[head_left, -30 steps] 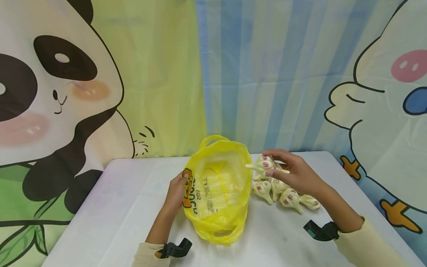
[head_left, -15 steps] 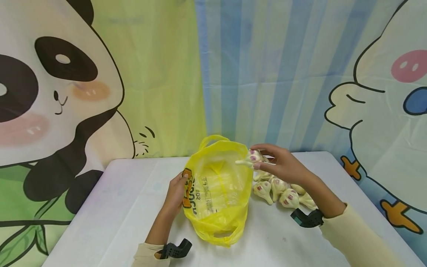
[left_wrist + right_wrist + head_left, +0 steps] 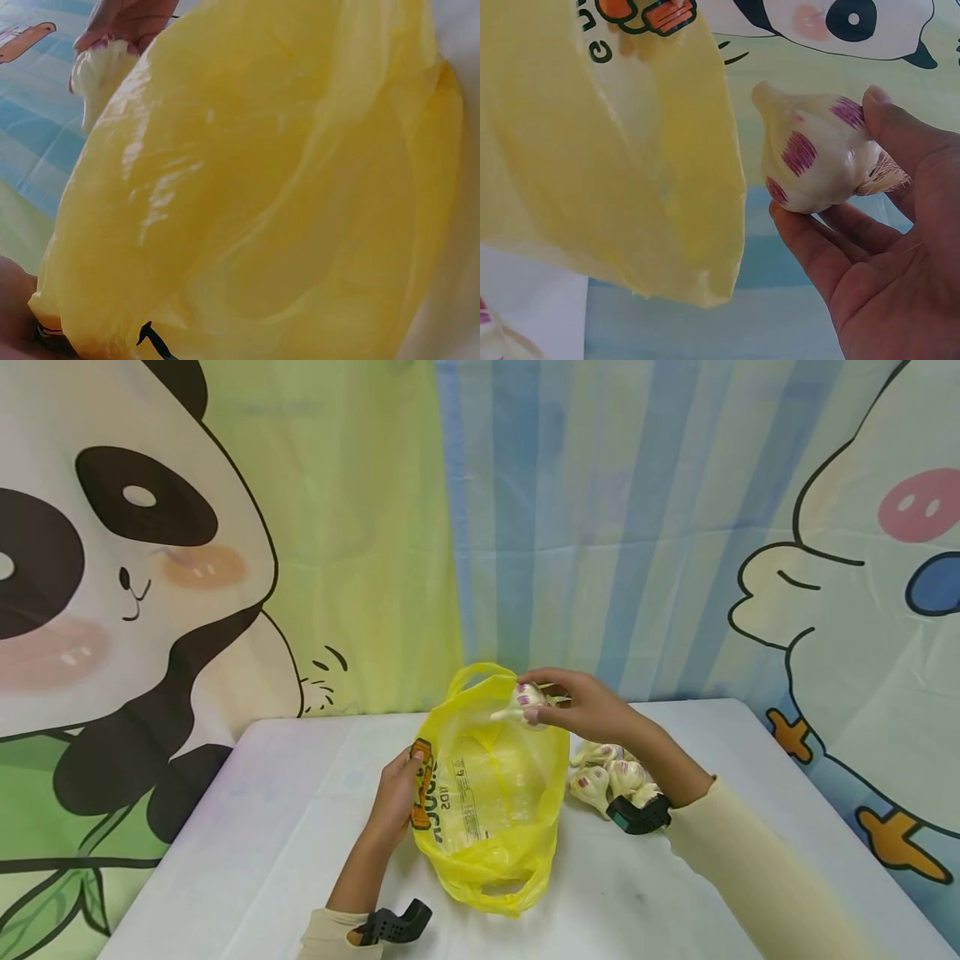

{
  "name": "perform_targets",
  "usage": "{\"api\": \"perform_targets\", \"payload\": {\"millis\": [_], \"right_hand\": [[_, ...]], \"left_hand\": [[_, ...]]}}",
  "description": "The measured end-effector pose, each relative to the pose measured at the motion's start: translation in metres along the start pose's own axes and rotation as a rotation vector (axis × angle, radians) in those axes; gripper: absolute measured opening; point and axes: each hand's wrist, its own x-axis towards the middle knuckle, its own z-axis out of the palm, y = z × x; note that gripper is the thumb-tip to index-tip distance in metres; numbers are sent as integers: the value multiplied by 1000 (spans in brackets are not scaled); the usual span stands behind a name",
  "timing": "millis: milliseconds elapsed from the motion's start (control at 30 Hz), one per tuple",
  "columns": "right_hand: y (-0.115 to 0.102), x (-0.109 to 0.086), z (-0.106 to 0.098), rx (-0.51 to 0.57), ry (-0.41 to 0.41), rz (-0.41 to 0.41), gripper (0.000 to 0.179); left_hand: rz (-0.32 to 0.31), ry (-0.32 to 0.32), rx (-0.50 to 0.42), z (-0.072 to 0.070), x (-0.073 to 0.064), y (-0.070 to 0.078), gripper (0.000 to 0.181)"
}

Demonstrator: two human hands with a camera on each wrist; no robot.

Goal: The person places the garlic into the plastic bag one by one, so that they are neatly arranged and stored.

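Observation:
A yellow plastic bag stands upright on the table, its mouth spread toward me. My left hand grips the bag's left rim, thumb over the printed edge. Between the thumb and fingers of my right hand is a white garlic bulb with purple streaks and a tuft of roots. In the head view that bulb overlaps the bag's far right rim, stem pointing left. The left wrist view is mostly filled by the bag's yellow wall, with the held bulb beyond it.
Several more garlic bulbs lie piled on the white table to the right of the bag, partly hidden by my right forearm and its wrist camera. Behind the table hangs a printed curtain with a panda.
My right hand has carried the garlic bulb left and slightly up, from above the pile to the bag's opening. The left hand keeps its hold on the rim.

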Motion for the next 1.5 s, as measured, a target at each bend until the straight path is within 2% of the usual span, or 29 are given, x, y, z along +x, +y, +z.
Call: {"api": "perform_targets", "payload": {"millis": [367, 567, 733, 867, 967, 1133, 1233, 1500], "right_hand": [[7, 20, 11, 29, -39, 29, 46], [7, 27, 18, 34, -49, 12, 47], [3, 38, 30, 40, -54, -18, 48], [-3, 47, 39, 37, -48, -8, 48], [-3, 54, 46, -5, -44, 12, 48], [4, 63, 62, -100, -86, 32, 46], [11, 64, 68, -107, -95, 53, 46], [37, 60, 80, 36, -137, 147, 45]], "left_hand": [[7, 1, 2, 1, -2, 1, 44], [8, -15, -5, 2, -1, 1, 43], [-3, -17, -2, 3, -1, 2, 43], [-13, -25, 2, 3, -2, 4, 44], [-5, -30, -5, 2, -3, 4, 44], [2, -17, -8, 0, -3, 2, 43], [11, -23, -17, 0, -1, 2, 44], [2, -27, -23, 1, -1, 3, 44]]}}
